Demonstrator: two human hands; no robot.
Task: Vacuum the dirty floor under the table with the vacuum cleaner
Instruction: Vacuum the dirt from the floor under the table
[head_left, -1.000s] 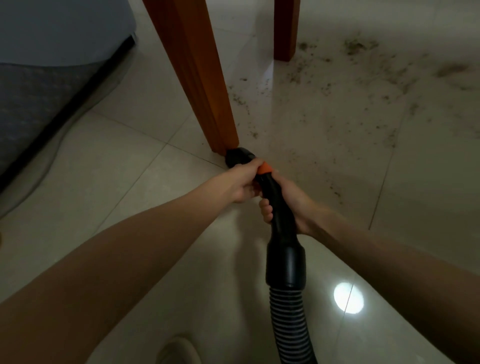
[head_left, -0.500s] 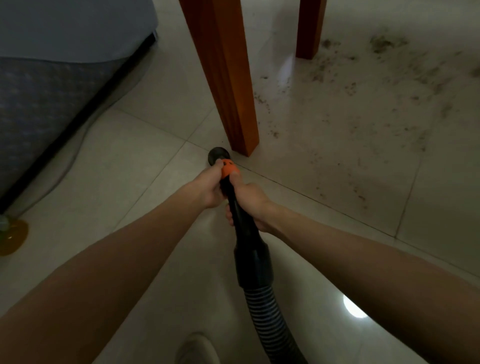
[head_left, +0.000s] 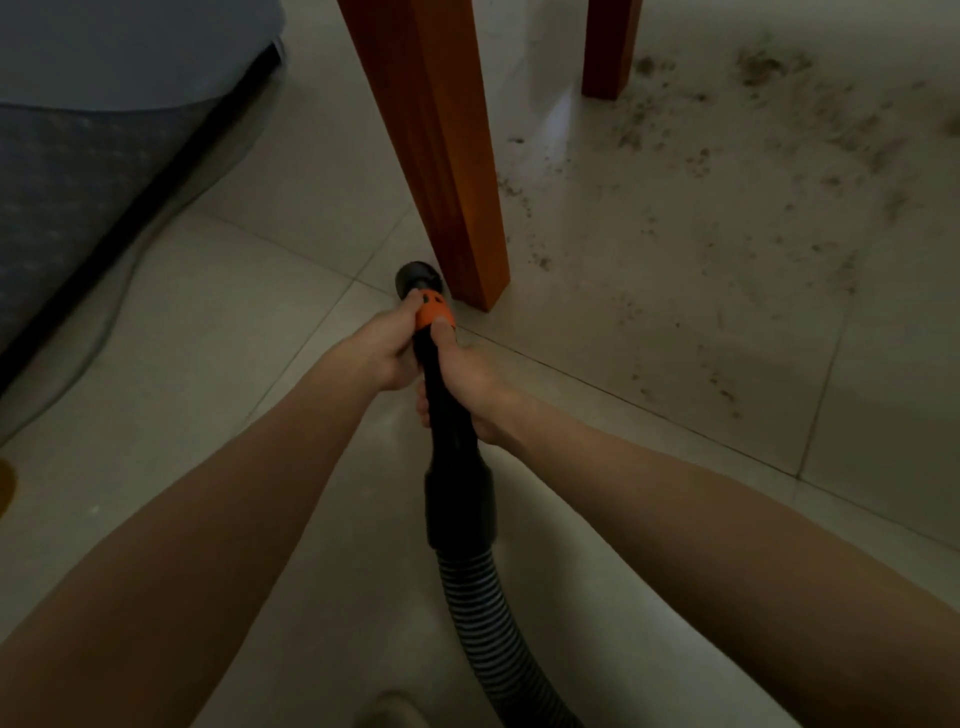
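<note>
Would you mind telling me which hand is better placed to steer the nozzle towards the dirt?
Right, I'd judge: the right hand grips the wand on the side where the dirt lies; the left hand pinches the orange collar.

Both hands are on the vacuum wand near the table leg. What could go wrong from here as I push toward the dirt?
1. The nozzle tip sits just left of the near table leg, while the dirt lies to its right. Swinging straight across could knock the leg.
2. The hose trails back by the foot, so a step could snag it.
3. The left hand and right hand grip close together by the orange collar, which probably limits leverage.
</note>
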